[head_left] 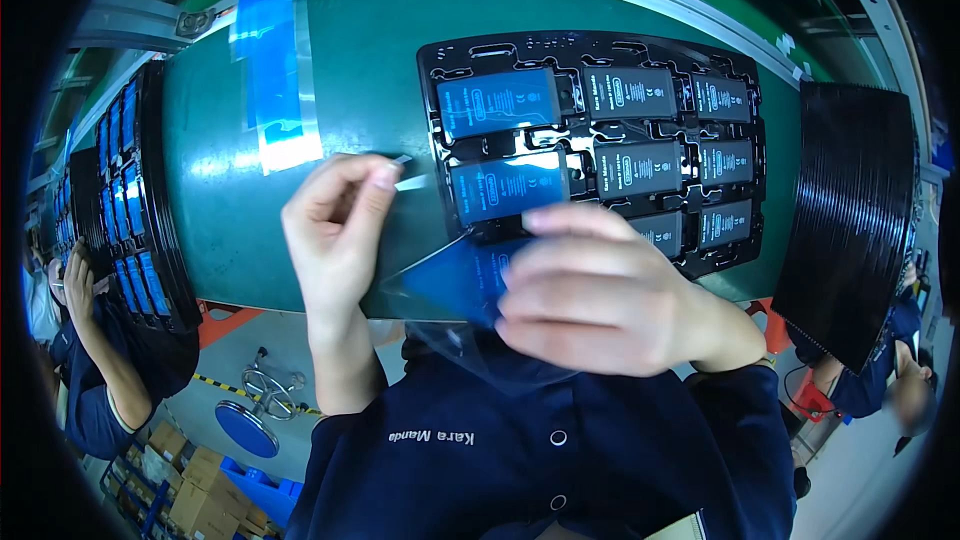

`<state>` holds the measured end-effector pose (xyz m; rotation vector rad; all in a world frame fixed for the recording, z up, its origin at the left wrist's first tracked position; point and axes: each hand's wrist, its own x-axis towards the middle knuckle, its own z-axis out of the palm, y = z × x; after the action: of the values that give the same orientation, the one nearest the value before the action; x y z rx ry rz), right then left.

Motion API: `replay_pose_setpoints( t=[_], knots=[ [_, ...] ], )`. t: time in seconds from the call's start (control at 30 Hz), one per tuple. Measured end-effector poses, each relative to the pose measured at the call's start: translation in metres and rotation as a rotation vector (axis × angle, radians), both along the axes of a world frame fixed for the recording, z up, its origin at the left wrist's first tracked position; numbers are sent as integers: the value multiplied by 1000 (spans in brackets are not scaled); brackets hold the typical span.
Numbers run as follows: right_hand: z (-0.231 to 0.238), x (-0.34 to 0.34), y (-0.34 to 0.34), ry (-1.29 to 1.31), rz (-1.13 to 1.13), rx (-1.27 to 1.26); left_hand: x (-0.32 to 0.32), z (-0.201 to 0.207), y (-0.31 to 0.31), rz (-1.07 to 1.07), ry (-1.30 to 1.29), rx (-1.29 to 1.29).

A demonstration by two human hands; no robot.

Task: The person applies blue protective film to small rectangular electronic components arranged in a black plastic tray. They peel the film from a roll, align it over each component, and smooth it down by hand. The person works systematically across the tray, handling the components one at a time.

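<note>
Between pinched left-hand (335, 225) fingertips (386, 175), translucent strip (404, 159)

White print (655, 166), rounded badge (627, 171): flat packs (640, 168) | white lettering (431, 436): navy shirt (630, 450)

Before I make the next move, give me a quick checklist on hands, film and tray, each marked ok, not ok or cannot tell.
1. Black tray on the green table: ok.
2. Upper two left-column cells blue-faced: ok, both are.
3. Blue film square over the tray: not ok, a corner juts past the tray's left side.
4. Left hand pinching the small pale strip: ok, at the thumb and finger tips.
5. Right hand gripping the film: cannot tell, its fingers are blurred.
</note>
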<state>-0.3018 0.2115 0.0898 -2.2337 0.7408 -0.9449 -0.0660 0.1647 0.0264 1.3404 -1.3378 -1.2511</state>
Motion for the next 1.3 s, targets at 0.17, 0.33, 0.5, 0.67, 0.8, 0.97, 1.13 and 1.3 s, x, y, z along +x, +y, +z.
replay_pose_setpoints(
  t=[0.17, 0.33, 0.5, 0.67, 0.8, 0.97, 1.13, 1.3],
  knots=[
    [14, -58, -20, -150, -354, 141, 3, -3, -3, 50, 6, -27],
    [-31, -108, -59, -359, -776, 543, -2, -2, -4, 16, -44, -51],
    [-48, -99, -56, -408, -858, 572, -2, -4, -4, 26, -66, -92],
    [-51, -93, -52, -354, -887, 558, -3, -2, -2, 61, -50, -109],
    [-49, -97, -54, -337, -845, 570, -3, -2, -3, 60, -66, -111],
    [-49, -98, -55, -326, -842, 580, -4, -3, -4, 66, -81, -114],
    [-49, -100, -56, -314, -838, 590, -5, -1, -4, 55, -94, -114],
    [-48, -97, -56, -303, -844, 617, -5, -2, -4, 32, -91, -118]
  ],
)
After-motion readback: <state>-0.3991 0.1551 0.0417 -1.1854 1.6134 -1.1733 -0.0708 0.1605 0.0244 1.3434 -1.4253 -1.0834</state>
